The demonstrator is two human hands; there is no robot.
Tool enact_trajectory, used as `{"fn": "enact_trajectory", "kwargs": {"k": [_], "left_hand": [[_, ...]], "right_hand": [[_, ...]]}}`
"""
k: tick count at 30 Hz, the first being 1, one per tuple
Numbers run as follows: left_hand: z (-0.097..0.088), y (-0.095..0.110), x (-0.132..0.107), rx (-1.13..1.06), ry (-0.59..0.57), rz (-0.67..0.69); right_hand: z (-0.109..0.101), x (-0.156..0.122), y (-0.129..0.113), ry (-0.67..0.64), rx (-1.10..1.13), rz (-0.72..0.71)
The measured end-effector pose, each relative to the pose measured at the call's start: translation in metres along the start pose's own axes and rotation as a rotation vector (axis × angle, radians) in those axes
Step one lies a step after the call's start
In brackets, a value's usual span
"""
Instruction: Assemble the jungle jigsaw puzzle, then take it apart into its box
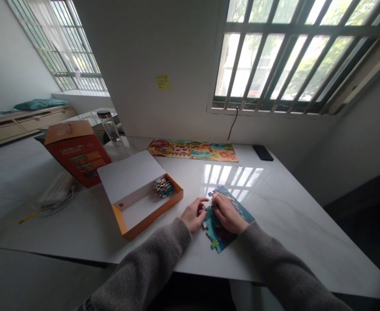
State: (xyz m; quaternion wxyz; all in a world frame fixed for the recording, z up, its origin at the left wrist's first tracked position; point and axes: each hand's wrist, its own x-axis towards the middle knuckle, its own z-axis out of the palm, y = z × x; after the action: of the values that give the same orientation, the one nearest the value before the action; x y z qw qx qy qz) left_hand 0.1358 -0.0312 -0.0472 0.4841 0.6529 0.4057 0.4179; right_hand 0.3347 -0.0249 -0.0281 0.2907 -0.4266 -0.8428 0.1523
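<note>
A partly assembled jigsaw puzzle (216, 237) in blue and green lies on the white table, its left edge showing open tabs and notches. My right hand (227, 214) rests over its middle, fingertips bent down at the upper left edge around a small pale puzzle piece (209, 201). Just left of that edge, my left hand (193, 214) is curled, thumb and forefinger close around what looks like a small puzzle piece, mostly hidden by the fingers. Left of my hands, an orange-and-white box (154, 222) stands with its lid raised; a stack of puzzle pieces (163, 187) sits in its far right corner.
A long colourful finished puzzle (193, 150) lies along the wall, with a black phone (263, 153) to its right. At left stand a red puzzle carton (79, 153) and a glass bottle (109, 127). A white power strip (56, 188) with cable lies beside the carton.
</note>
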Motion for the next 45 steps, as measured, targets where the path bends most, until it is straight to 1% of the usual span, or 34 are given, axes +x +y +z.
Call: {"fn": "enact_trajectory", "kwargs": {"k": [4,8,11,14,16,18,20,22,24,27,29,32,36,39,42,45], "left_hand": [[-0.002,-0.002,0.006,-0.160,0.103,-0.111],[-0.004,-0.007,0.011,-0.409,0.226,-0.193],[-0.007,-0.007,0.012,-0.420,0.302,-0.215],[-0.009,0.001,0.011,-0.381,0.310,-0.197],[-0.010,0.008,0.010,-0.384,0.311,-0.158],[-0.010,0.013,0.009,-0.401,0.297,-0.101],[-0.011,0.015,0.009,-0.435,0.285,-0.069],[-0.011,0.015,0.010,-0.477,0.305,-0.081],[-0.011,0.013,0.010,-0.534,0.326,-0.115],[-0.009,0.012,0.010,-0.602,0.300,-0.159],[-0.008,0.011,0.010,-0.565,0.300,-0.161],[-0.009,0.010,0.010,-0.477,0.356,-0.126],[-0.009,0.009,0.013,-0.478,0.391,-0.112],[-0.008,0.006,0.014,-0.438,0.402,-0.097],[-0.008,0.001,0.016,-0.398,0.379,-0.108],[-0.012,-0.003,0.016,-0.343,0.392,-0.080]], "right_hand": [[-0.005,0.002,0.002,-0.001,0.079,0.014],[-0.003,0.001,0.002,-0.027,-0.004,-0.004],[-0.001,0.001,0.002,-0.026,-0.019,-0.010],[-0.006,0.003,-0.001,0.012,0.039,-0.002],[-0.009,0.005,-0.006,0.014,0.065,-0.007],[-0.011,0.007,-0.013,-0.027,0.053,-0.020],[-0.008,0.008,-0.018,-0.087,0.028,-0.036],[-0.001,0.008,-0.021,-0.112,0.014,-0.039],[0.006,0.008,-0.021,-0.099,0.022,-0.023],[0.015,0.009,-0.019,-0.054,0.047,0.021],[0.017,0.012,-0.017,-0.025,0.052,0.053],[0.014,0.015,-0.015,0.007,0.083,0.079],[0.008,0.015,-0.017,-0.020,0.190,0.071],[0.010,0.013,-0.023,-0.072,0.156,0.050],[0.013,0.013,-0.029,-0.124,0.068,0.014],[0.008,0.014,-0.027,-0.097,0.067,0.028]]}}
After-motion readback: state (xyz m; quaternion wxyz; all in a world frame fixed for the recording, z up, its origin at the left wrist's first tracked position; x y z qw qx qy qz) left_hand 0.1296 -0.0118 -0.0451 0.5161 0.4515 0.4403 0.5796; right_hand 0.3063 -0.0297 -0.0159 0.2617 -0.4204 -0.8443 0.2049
